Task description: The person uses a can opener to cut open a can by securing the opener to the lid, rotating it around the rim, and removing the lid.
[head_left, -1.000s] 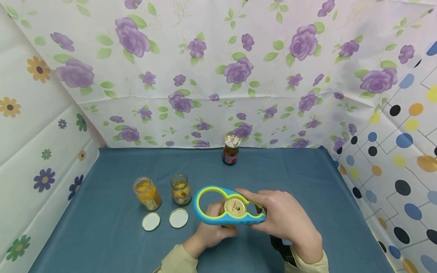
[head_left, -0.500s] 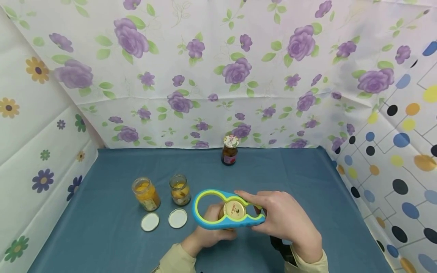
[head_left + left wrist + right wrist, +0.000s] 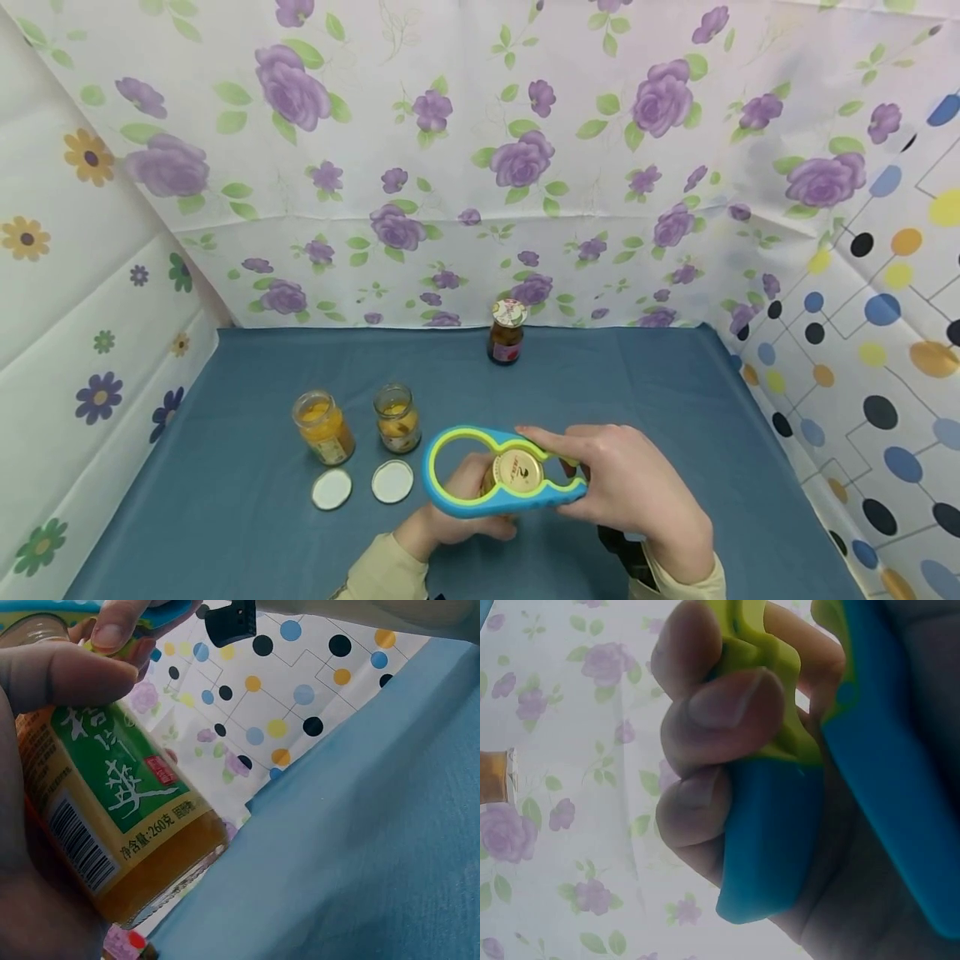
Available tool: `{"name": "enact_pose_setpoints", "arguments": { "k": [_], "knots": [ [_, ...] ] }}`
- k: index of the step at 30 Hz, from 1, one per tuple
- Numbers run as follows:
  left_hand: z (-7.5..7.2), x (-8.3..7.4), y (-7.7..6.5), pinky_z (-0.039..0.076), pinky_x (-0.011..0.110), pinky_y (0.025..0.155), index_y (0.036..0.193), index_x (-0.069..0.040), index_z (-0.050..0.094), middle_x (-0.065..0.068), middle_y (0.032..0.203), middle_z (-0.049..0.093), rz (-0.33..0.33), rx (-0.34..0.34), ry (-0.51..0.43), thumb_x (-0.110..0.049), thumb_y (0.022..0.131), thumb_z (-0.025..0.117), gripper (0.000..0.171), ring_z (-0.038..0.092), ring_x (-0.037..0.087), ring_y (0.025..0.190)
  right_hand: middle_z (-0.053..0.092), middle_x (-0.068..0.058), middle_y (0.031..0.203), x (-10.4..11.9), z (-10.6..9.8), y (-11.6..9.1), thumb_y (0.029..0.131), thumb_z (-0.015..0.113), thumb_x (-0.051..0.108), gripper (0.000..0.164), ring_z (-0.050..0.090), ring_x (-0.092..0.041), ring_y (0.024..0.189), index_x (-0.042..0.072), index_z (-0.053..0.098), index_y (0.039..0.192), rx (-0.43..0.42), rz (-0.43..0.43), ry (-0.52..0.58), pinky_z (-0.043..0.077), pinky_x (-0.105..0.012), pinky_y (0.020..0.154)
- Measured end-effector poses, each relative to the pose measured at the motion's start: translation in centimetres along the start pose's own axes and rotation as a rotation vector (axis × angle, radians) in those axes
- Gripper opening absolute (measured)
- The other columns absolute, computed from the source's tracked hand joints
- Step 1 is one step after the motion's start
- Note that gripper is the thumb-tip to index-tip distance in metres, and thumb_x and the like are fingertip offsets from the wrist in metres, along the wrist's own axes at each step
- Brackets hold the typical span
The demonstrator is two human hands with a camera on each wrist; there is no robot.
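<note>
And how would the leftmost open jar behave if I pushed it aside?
The leftmost open jar likely feels heavy for its size, as it looks mostly full of something orange. Its clear wall looks like glass, so it may chip against the neighbouring jar. Its mouth is uncovered, so it could spill if tipped.

桔片爽 on the green panel [image 3: 116, 765] of the label [image 3: 112, 802] on the glass jar [image 3: 169, 864], 净含量:260克 along the label's bottom edge, barcode [image 3: 82, 844] at lower left, lettering on gold lid [image 3: 517, 471] too small to read
</note>
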State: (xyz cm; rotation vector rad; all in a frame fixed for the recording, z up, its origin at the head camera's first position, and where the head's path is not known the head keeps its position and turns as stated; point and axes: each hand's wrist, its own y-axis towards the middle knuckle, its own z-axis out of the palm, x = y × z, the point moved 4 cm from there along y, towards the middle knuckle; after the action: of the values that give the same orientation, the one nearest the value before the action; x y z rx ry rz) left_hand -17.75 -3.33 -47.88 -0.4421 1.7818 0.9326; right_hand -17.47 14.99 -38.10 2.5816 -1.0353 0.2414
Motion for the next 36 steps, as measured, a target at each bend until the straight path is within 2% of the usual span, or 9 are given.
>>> {"name": "enact_pose_setpoints", "arguments": {
  "k": [3,6,8,14,18,21,30,32,36],
  "knots": [
    [-0.1,-0.2,0.0,0.049,0.026,0.07,0.108,-0.006,0.064,0.006,0.076,0.063,-0.012,0.028,-0.008,-0.003,0.069,0.074,0.04,0.056,0.008,0.072,0.037,0.017,0.062,0.1,0.0,0.0,0.068,0.085,0.026,0.084,0.035,-0.003,0.052,0.047,0.049,0.141,0.0,-0.01,0.0,0.031,-0.022,0.05],
    [-0.3,1.5,-0.4,0.048,0.027,0.073,0.11,-0.01,0.064,0.001,0.079,0.062,-0.049,0.064,-0.009,-0.005,0.067,0.076,0.044,0.055,0.01,0.075,0.037,0.017,0.063,0.2,0.0,0.0,0.068,0.085,0.027,0.083,0.035,-0.003,0.053,0.046,0.05,0.141,0.002,-0.021,0.006,0.031,-0.022,0.05],
    [-0.3,1.8,-0.4,0.048,0.027,0.073,0.108,-0.009,0.064,0.001,0.077,0.06,-0.057,0.091,-0.025,-0.005,0.067,0.077,0.043,0.054,0.01,0.073,0.039,0.017,0.063,0.2,0.0,0.1,0.069,0.085,0.028,0.081,0.036,-0.002,0.053,0.046,0.05,0.14,0.005,-0.026,0.012,0.032,-0.022,0.049],
    [-0.2,1.5,-0.4,0.048,0.029,0.069,0.105,-0.006,0.063,0.007,0.072,0.056,-0.042,0.139,-0.097,-0.004,0.07,0.077,0.039,0.052,0.011,0.067,0.041,0.016,0.063,0.3,0.1,0.1,0.07,0.085,0.029,0.081,0.035,-0.002,0.052,0.048,0.048,0.141,0.015,-0.027,0.02,0.031,-0.022,0.049],
    [-0.1,1.6,-0.4,0.047,0.031,0.069,0.11,-0.01,0.063,0.006,0.074,0.055,-0.055,0.135,-0.112,-0.006,0.07,0.076,0.042,0.051,0.012,0.068,0.039,0.017,0.062,0.3,0.1,0.1,0.07,0.085,0.028,0.082,0.034,-0.002,0.051,0.048,0.048,0.141,0.01,-0.025,0.021,0.031,-0.022,0.049],
    [-0.2,1.9,-0.5,0.047,0.03,0.071,0.115,-0.011,0.063,0.005,0.077,0.058,-0.055,0.12,-0.088,-0.008,0.071,0.077,0.046,0.053,0.012,0.071,0.037,0.017,0.062,0.3,0.1,0.1,0.069,0.085,0.027,0.083,0.034,-0.002,0.051,0.048,0.048,0.141,0.001,-0.027,0.017,0.031,-0.022,0.049],
    [-0.6,2.6,-0.6,0.05,0.031,0.079,0.125,-0.005,0.059,0.009,0.091,0.064,-0.015,0.082,-0.056,-0.009,0.073,0.075,0.055,0.057,0.014,0.082,0.039,0.019,0.065,0.2,-0.5,0.0,0.069,0.084,0.024,0.085,0.036,-0.002,0.053,0.045,0.048,0.142,-0.054,-0.019,0.006,0.033,-0.022,0.048],
    [-0.7,2.3,-0.5,0.051,0.031,0.079,0.124,-0.004,0.059,0.009,0.091,0.065,-0.002,0.07,-0.036,-0.009,0.073,0.075,0.055,0.057,0.013,0.082,0.04,0.02,0.067,0.1,-0.7,-0.1,0.069,0.085,0.024,0.085,0.036,-0.001,0.053,0.043,0.048,0.143,-0.084,-0.022,0.004,0.034,-0.022,0.048],
    [-0.7,0.6,-0.1,0.049,0.03,0.077,0.123,-0.008,0.059,0.005,0.09,0.064,0.007,0.041,0.002,-0.007,0.073,0.076,0.053,0.056,0.011,0.08,0.041,0.021,0.069,0.1,-1.1,-0.3,0.068,0.085,0.021,0.086,0.036,0.001,0.055,0.04,0.049,0.144,-0.144,-0.038,0.002,0.036,-0.021,0.048]
  ]
}}
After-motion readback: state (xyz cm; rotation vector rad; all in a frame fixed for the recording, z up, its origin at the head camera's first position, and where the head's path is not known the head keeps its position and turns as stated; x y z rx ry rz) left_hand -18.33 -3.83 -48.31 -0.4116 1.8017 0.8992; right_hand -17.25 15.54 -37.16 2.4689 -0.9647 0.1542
